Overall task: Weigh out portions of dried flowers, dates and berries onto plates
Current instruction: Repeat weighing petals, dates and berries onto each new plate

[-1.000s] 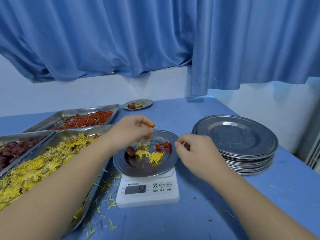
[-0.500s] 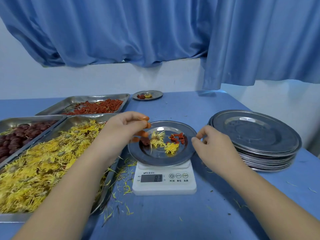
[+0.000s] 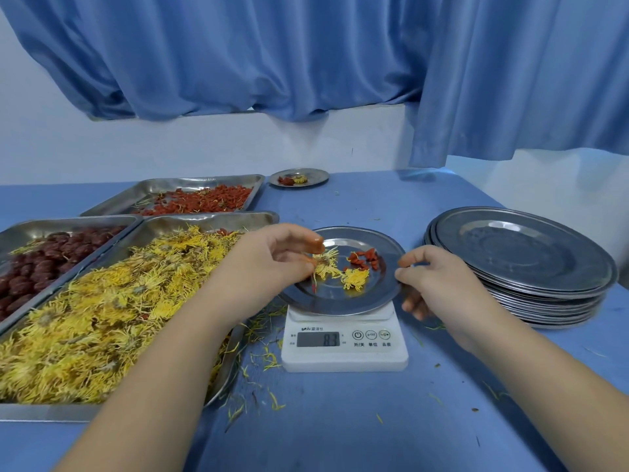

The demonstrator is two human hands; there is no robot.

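Fingertips [image 3: 316, 242] of the left hand [image 3: 272, 260] curled at a dried flower [image 3: 325, 265] on the plate [image 3: 340, 299]; whether they pinched it was unclear. That hand hid the plate's left side. The right hand [image 3: 442, 284] pinched the plate's right rim. Red berries [image 3: 364, 258] lay beside the flower. The plate sat on the scale [image 3: 343, 357], whose display read 83, any decimal point illegible.

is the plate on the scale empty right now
No, the plate on the scale holds yellow dried flowers and a small heap of red berries.
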